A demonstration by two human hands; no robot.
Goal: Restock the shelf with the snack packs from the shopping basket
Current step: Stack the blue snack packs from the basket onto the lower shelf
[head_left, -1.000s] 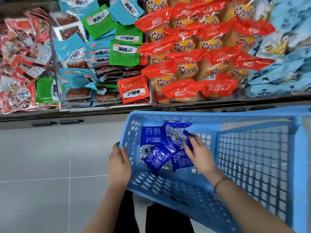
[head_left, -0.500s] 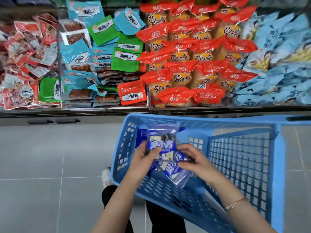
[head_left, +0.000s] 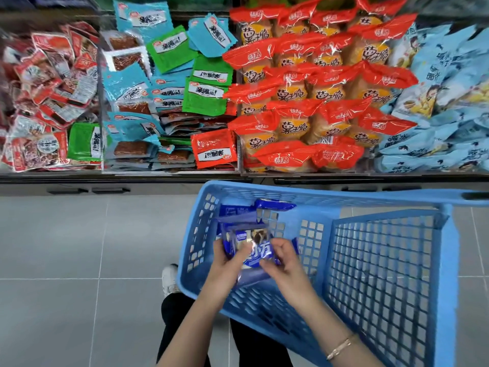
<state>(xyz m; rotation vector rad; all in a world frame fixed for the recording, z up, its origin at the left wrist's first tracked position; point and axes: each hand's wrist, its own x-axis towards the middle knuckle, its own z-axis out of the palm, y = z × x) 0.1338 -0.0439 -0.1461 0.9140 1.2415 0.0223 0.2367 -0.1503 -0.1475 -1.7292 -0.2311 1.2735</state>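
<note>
A blue plastic shopping basket [head_left: 383, 274] lies tilted on its side in front of me. Inside it, my left hand [head_left: 225, 266] and my right hand [head_left: 284, 263] together grip a small bundle of dark blue snack packs [head_left: 251, 242]. Two more blue packs [head_left: 267, 205] lie deeper in the basket against its far wall. The shelf [head_left: 238, 176] beyond holds bins heaped with red, light blue, green and orange-red snack packs.
Orange-red cake packs [head_left: 317, 96] fill the middle bin, pale blue packs [head_left: 436, 115] the right bin, mixed blue and green packs [head_left: 164, 88] the left-middle one. Grey floor tiles [head_left: 79, 247] spread to the left. My white shoe [head_left: 169, 278] shows beside the basket.
My left hand left the basket rim and joined the right hand inside. Both now hold the gathered blue packs, lifted off the basket wall and drawn slightly toward me.
</note>
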